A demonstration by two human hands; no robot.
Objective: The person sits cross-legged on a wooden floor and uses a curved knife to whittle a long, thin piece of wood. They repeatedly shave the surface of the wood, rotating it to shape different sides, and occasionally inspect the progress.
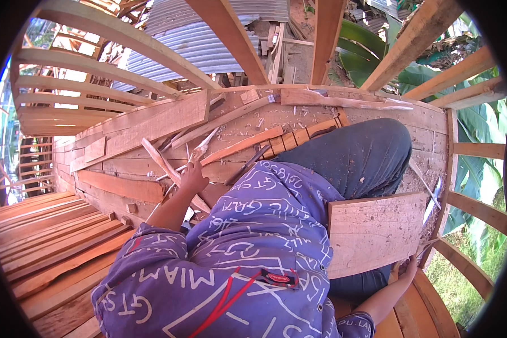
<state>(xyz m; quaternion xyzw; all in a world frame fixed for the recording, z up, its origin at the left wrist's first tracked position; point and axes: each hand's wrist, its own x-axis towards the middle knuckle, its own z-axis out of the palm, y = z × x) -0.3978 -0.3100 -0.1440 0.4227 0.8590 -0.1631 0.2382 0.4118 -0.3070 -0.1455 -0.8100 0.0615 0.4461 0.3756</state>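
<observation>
A flat, pale wooden board lies across my lap, its face dusted with specks. My right hand is at its near right corner, gripping the edge, with some fingers hidden beneath. On the left, my left hand reaches down among wood scraps on the plank floor. Its fingertips meet the lower end of a pale, splintered piece; whether they close on it is unclear. Beside that hand lies a light curved stick. A reddish wooden strip runs along its other side.
Long planks and a rough-edged wooden piece lie along the far side. An orange-brown piece with dark crosswise lines lies by my knee. Upright slats surround the floor. Stacked boards fill the left.
</observation>
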